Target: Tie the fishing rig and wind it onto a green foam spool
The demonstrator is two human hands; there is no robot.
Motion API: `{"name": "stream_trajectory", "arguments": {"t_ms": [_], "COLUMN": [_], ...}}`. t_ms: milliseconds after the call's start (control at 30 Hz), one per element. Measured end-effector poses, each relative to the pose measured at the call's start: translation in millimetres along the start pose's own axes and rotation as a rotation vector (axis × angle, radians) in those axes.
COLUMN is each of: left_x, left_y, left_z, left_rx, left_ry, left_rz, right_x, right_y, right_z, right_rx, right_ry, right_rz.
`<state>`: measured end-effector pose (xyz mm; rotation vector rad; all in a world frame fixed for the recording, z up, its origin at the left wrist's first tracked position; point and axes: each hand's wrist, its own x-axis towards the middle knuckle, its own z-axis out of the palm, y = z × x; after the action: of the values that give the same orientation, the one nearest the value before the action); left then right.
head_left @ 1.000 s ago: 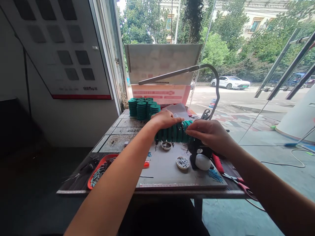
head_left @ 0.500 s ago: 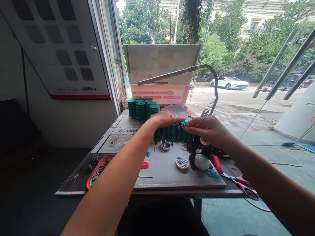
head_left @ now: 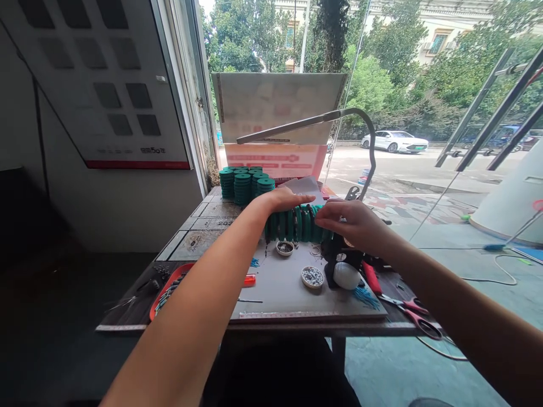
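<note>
A row of green spools [head_left: 292, 227] lies side by side above the board, with dark strands over their rims. My left hand [head_left: 285, 199] reaches over the row's top, fingers stretched out, palm down; whether it touches the spools is hidden. At the row's right end, my right hand [head_left: 345, 219] has its thumb and fingertips pinched together against the spools. What sits in that pinch is too small to make out. Below the row stand a small dish of dark bits [head_left: 285, 249] and a dish of white and grey beads [head_left: 313, 277].
Stacked green spools [head_left: 242, 189] stand at the back left. A red tray [head_left: 169, 288] of small parts is partly behind my left forearm. On the right lie pink-handled scissors [head_left: 419, 319] and blue strands [head_left: 367, 298]. A grey lamp arm [head_left: 297, 125] arches over the back.
My left hand has lifted slightly, uncovering more of the spools' top. The right hand has shifted a little left, still pinched. The view has moved slightly.
</note>
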<state>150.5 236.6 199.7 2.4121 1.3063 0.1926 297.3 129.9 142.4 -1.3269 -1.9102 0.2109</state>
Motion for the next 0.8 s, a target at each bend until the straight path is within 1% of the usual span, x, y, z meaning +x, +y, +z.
{"name": "stream_trajectory", "arguments": {"t_ms": [300, 467, 800], "left_x": [1.1, 2.5, 3.7], "left_y": [-0.2, -1.6, -2.3], "left_z": [0.7, 0.7, 0.8], "left_rx": [-0.037, -0.042, -0.018], "left_ry": [-0.005, -0.001, 0.024], "left_rz": [-0.018, 0.007, 0.067], "right_x": [1.8, 3.3, 7.0], "right_y": [-0.5, -1.5, -2.7], "right_z": [-3.5, -3.1, 0.1], "right_rx": [-0.046, -0.065, -0.115], "right_ry": [-0.049, -0.064, -0.058], "right_rz": [-0.008, -0.022, 0.021]}}
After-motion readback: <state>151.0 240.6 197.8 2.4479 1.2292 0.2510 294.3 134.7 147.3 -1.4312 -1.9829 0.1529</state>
